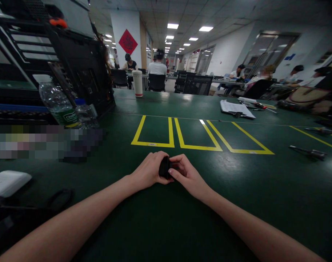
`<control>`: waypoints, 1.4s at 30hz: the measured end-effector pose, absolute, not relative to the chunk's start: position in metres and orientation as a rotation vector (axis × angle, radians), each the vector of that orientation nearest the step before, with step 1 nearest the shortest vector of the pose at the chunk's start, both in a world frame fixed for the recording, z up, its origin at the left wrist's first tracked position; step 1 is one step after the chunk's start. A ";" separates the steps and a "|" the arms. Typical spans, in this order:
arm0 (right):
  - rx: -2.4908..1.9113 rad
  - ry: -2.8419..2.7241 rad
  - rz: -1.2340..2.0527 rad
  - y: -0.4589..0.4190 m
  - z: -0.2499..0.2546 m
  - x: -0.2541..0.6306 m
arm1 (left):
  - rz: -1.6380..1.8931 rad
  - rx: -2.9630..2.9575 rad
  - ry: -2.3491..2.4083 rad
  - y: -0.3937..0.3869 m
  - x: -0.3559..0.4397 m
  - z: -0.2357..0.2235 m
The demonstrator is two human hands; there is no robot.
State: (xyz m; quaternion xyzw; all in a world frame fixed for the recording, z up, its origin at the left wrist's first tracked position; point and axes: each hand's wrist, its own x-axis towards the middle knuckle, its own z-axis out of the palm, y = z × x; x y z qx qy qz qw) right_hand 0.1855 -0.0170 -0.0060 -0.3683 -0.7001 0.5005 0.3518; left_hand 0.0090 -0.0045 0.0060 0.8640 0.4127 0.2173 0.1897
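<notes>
A small black block-like object (164, 167) is between my two hands, low over the green table (166, 218). Its exact kind does not show. My left hand (151, 168) wraps round it from the left, fingers over the top and thumb below. From the right, my right hand (183, 171) pinches at its side with thumb and fingertips. Part of the object is covered by the fingers. Just beyond the hands, yellow tape (155, 144) marks several open-ended rectangles on the tabletop.
At left stand a large clear bottle (58, 103), a smaller blue-capped bottle (85, 114) and a black rack (84, 69). A white cup (138, 83) is at the far edge. On the right lie a clipboard with papers (236, 108) and a dark tool (309, 153). Several people sit beyond.
</notes>
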 end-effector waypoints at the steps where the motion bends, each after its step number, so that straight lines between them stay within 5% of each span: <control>1: -0.980 -1.820 1.286 -0.017 -0.006 0.186 | 0.613 2.425 1.159 -0.004 0.009 0.005; 42: -0.987 -1.846 1.301 -0.019 -0.002 0.187 | 0.597 2.394 1.180 -0.006 0.010 0.007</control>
